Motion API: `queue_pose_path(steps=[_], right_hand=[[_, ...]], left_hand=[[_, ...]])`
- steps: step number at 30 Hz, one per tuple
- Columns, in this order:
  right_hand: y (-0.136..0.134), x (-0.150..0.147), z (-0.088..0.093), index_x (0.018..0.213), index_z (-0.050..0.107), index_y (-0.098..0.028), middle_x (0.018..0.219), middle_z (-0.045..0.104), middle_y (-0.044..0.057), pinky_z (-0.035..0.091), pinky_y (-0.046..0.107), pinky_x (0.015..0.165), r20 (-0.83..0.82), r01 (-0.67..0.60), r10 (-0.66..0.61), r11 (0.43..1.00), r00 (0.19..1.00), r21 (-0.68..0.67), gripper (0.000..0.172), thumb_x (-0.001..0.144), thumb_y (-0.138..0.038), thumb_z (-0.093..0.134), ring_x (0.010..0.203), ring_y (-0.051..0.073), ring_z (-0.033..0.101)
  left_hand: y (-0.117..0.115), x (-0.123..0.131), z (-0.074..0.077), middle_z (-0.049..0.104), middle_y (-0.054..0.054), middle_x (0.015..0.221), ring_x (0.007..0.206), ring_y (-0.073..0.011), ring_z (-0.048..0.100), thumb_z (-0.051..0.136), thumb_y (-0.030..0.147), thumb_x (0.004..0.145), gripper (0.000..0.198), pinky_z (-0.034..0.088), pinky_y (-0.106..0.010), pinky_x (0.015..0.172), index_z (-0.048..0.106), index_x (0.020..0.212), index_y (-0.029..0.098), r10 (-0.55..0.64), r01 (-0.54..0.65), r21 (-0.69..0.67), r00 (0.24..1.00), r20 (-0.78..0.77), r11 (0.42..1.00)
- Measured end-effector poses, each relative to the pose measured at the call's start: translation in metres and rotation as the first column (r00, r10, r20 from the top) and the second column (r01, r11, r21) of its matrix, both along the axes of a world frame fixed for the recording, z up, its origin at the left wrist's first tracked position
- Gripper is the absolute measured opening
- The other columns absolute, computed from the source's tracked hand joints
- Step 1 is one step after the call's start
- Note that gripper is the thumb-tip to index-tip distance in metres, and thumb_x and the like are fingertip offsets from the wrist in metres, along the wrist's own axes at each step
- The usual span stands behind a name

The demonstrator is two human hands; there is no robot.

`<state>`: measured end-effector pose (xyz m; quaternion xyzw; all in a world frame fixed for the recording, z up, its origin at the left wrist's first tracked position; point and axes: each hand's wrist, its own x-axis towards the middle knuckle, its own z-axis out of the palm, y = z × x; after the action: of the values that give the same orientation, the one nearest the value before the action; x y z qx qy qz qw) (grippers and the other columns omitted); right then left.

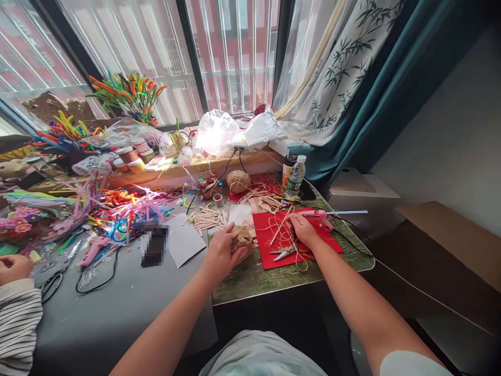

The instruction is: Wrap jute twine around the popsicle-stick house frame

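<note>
My left hand [223,249] is wrapped round a small bundle wound with brown twine [243,238], held above the table's front part. My right hand [302,228] has its fingers curled together at the tangle of loose twine [287,237], with strands at the fingertips. Just beyond the right hand lies a pink glue gun [319,215] with a pale glue stick jutting out of its back. Under the tangle is a red sheet [264,256]. Scissors [284,254] with orange handles rest on it, below my right hand.
Wooden sticks [209,218], a ball of twine [238,181] and white paper [186,240] lie around the hands. A water bottle [296,177] and a cup [288,168] stand at the back right. Colourful pipe cleaners [129,219] crowd the left. Another person's hand [15,269] rests at far left.
</note>
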<state>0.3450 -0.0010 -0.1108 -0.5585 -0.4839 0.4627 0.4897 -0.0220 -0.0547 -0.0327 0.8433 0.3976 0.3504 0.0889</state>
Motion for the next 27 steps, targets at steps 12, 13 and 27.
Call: queue_pose_path(steps=[12, 13, 27], right_hand=[[0.002, 0.007, -0.009, 0.093, 0.072, -0.021, 0.078, 0.072, 0.002, 0.054, 0.027, 0.060, -0.103, 0.020, -0.006, 0.991, 0.995, 0.135, 0.048, 0.088, -0.069, 0.075, 0.067, 0.016, 0.064], [0.003, 0.007, -0.009, 0.093, 0.072, -0.022, 0.079, 0.073, 0.002, 0.054, 0.027, 0.060, -0.121, 0.025, -0.008, 0.990, 0.993, 0.138, 0.050, 0.084, -0.070, 0.077, 0.068, 0.017, 0.065], [0.006, 0.007, -0.001, 0.069, 0.051, -0.025, 0.052, 0.049, -0.006, 0.041, 0.026, 0.047, -0.230, 0.062, -0.034, 0.992, 0.973, 0.114, 0.053, 0.090, -0.071, 0.067, 0.047, 0.013, 0.046]], left_hand=[[-0.004, -0.005, -0.002, 0.051, -0.017, 0.161, 0.148, -0.0362, 0.053, 0.072, 0.029, 0.095, 0.040, 0.054, -0.062, 0.113, 0.056, 0.132, 0.024, -0.002, 0.002, -0.011, 1.000, -0.006, 1.000], [-0.004, -0.005, -0.003, 0.051, -0.017, 0.161, 0.148, -0.0363, 0.053, 0.072, 0.028, 0.095, 0.041, 0.053, -0.062, 0.113, 0.055, 0.133, 0.024, 0.000, 0.000, -0.011, 1.000, -0.005, 1.000], [0.001, -0.008, -0.008, 0.049, -0.019, 0.161, 0.149, -0.0384, 0.051, 0.072, 0.024, 0.097, 0.044, 0.050, -0.065, 0.114, 0.050, 0.136, 0.023, -0.029, 0.030, -0.018, 0.999, 0.044, 0.999]])
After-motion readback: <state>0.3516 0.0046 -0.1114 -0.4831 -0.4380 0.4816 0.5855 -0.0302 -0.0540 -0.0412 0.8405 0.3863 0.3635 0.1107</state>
